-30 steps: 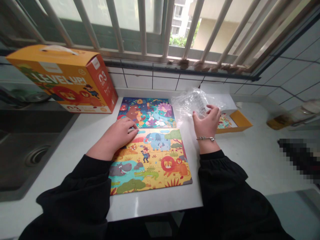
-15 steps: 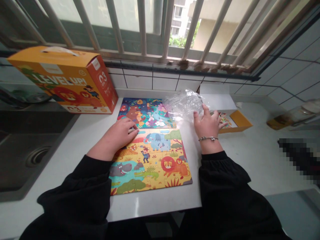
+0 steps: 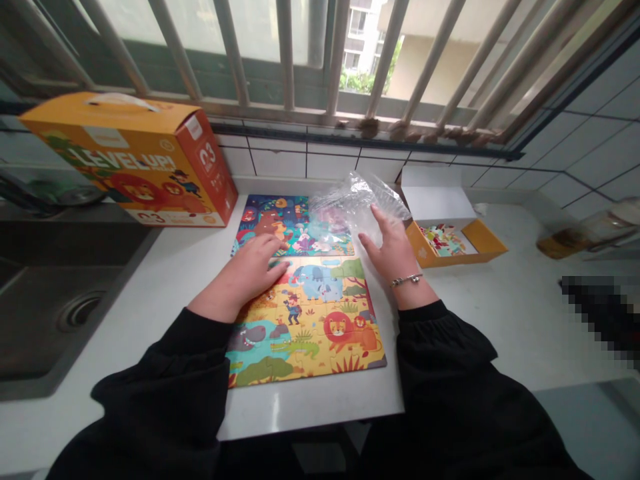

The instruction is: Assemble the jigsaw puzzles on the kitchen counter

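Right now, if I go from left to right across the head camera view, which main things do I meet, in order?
Large orange LEVEL UP box, dark-blue animal puzzle, right hand, small open yellow box, bottle-like container with brownish contents.

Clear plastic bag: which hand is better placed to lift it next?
Probably the right hand: its fingers are at the right side of the clear plastic bag, while the left hand lies apart, over the yellow animal jigsaw puzzle.
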The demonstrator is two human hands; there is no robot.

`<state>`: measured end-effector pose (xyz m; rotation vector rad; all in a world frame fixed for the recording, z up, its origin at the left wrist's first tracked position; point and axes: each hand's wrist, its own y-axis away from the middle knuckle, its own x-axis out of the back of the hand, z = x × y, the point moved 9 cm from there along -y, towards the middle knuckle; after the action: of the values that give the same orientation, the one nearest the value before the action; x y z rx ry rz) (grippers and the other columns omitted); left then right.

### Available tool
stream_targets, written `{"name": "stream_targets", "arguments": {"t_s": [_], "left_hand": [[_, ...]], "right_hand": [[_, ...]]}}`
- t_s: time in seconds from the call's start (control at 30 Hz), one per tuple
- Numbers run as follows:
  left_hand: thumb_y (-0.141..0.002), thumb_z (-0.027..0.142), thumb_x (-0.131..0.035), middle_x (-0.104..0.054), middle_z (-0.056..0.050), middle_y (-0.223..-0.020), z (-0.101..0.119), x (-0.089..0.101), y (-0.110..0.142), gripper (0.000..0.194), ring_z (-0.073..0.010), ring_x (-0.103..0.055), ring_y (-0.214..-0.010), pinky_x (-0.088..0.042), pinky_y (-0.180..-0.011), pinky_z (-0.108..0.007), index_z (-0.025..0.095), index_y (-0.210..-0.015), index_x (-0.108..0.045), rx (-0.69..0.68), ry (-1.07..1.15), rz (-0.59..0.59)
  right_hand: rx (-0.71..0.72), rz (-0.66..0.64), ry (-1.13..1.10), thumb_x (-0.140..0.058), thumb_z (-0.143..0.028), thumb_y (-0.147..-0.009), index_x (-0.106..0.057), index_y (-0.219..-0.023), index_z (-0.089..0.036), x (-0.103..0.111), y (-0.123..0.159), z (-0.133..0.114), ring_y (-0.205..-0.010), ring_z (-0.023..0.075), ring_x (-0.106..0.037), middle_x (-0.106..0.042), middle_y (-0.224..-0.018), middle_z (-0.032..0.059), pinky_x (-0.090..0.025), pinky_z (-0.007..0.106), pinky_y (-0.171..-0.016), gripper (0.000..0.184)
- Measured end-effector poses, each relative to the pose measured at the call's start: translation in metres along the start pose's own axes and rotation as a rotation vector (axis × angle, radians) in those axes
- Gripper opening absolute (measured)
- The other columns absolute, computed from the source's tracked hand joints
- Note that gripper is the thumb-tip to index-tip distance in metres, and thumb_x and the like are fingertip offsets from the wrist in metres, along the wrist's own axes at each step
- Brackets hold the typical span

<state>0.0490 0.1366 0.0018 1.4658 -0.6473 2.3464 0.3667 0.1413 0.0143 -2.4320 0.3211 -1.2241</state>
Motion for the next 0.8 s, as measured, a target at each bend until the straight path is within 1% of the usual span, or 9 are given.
{"name": "stream_targets", "arguments": {"t_s": [0.1,0.2,0.27,0.37,0.47,0.57,0.63,0.7,0.8], "left_hand": [[-0.106,0.047,-0.061,-0.065,-0.016,-0.157,0.007,-0.011,-0.001,0.046,-0.0344,-0.057,-0.15,-0.042,-0.13,-0.055,0.021,-0.142,-0.071,-0.032,-0.017,-0.031],[-0.11,0.048,-0.057,-0.054,-0.016,-0.172,0.01,-0.024,-0.002,0.049,-0.0347,-0.05,-0.159,-0.037,-0.133,-0.059,0.023,-0.151,-0.068,-0.033,-0.047,-0.101],[-0.112,0.049,-0.055,-0.049,-0.013,-0.177,0.009,-0.031,-0.002,0.05,-0.0344,-0.046,-0.162,-0.034,-0.134,-0.062,0.028,-0.155,-0.066,-0.015,-0.065,-0.136],[-0.113,0.05,-0.052,-0.047,-0.011,-0.179,0.007,-0.033,-0.003,0.05,-0.0344,-0.047,-0.162,-0.033,-0.134,-0.064,0.03,-0.157,-0.066,0.004,-0.081,-0.152],[-0.114,0.047,-0.05,-0.049,-0.011,-0.178,0.007,-0.032,-0.003,0.049,-0.0341,-0.048,-0.161,-0.035,-0.133,-0.063,0.031,-0.157,-0.067,0.008,-0.092,-0.147],[-0.114,0.046,-0.051,-0.05,-0.011,-0.177,0.007,-0.031,-0.003,0.049,-0.0341,-0.048,-0.161,-0.036,-0.133,-0.062,0.031,-0.158,-0.066,0.011,-0.095,-0.145],[-0.114,0.045,-0.052,-0.049,-0.012,-0.177,0.007,-0.031,-0.002,0.049,-0.0345,-0.048,-0.161,-0.036,-0.132,-0.062,0.03,-0.158,-0.066,0.008,-0.096,-0.149],[-0.114,0.046,-0.052,-0.048,-0.013,-0.178,0.007,-0.031,-0.001,0.05,-0.0355,-0.047,-0.161,-0.036,-0.132,-0.063,0.03,-0.16,-0.065,0.005,-0.103,-0.156],[-0.115,0.047,-0.05,-0.047,-0.014,-0.179,0.007,-0.031,0.0,0.052,-0.0367,-0.046,-0.162,-0.035,-0.133,-0.064,0.03,-0.162,-0.063,0.003,-0.112,-0.163]], "right_hand": [[-0.01,-0.09,-0.025,-0.074,-0.049,-0.103,-0.053,-0.172,-0.034,-0.016,0.003,-0.002,-0.161,0.0406,-0.047,-0.055,-0.168,0.0168,-0.043,0.069,-0.13,0.073],[0.016,-0.158,-0.042,-0.074,-0.049,-0.103,-0.059,-0.167,-0.03,-0.029,0.005,-0.004,-0.166,0.0388,-0.042,-0.048,-0.175,0.0174,-0.04,0.066,-0.134,0.069],[0.046,-0.173,-0.061,-0.074,-0.049,-0.102,-0.06,-0.166,-0.026,-0.033,0.005,-0.006,-0.165,0.0361,-0.044,-0.049,-0.176,0.0168,-0.038,0.063,-0.136,0.069],[0.068,-0.128,-0.096,-0.072,-0.049,-0.102,-0.059,-0.165,-0.019,-0.028,0.003,-0.008,-0.16,0.0347,-0.051,-0.056,-0.171,0.0185,-0.037,0.061,-0.137,0.071],[0.049,-0.05,-0.11,-0.068,-0.052,-0.103,-0.059,-0.165,-0.019,-0.016,0.001,-0.009,-0.157,0.0345,-0.055,-0.059,-0.168,0.0188,-0.041,0.061,-0.135,0.071],[0.013,0.088,-0.072,-0.06,-0.054,-0.106,-0.055,-0.167,-0.022,0.006,-0.001,-0.007,-0.158,0.0332,-0.054,-0.056,-0.171,0.0166,-0.045,0.061,-0.132,0.07],[-0.016,0.221,-0.013,-0.054,-0.054,-0.107,-0.051,-0.17,-0.019,0.025,0.0,-0.002,-0.162,0.0336,-0.048,-0.053,-0.174,0.018,-0.042,0.063,-0.133,0.072],[-0.062,0.366,0.053,-0.051,-0.05,-0.107,-0.044,-0.173,-0.013,0.045,0.002,0.008,-0.168,0.0356,-0.041,-0.048,-0.176,0.0213,-0.038,0.066,-0.134,0.076],[-0.19,0.522,0.118,-0.047,-0.042,-0.106,-0.029,-0.178,-0.009,0.068,0.007,0.032,-0.171,0.0381,-0.034,-0.038,-0.181,0.0252,-0.034,0.067,-0.135,0.081]]}}
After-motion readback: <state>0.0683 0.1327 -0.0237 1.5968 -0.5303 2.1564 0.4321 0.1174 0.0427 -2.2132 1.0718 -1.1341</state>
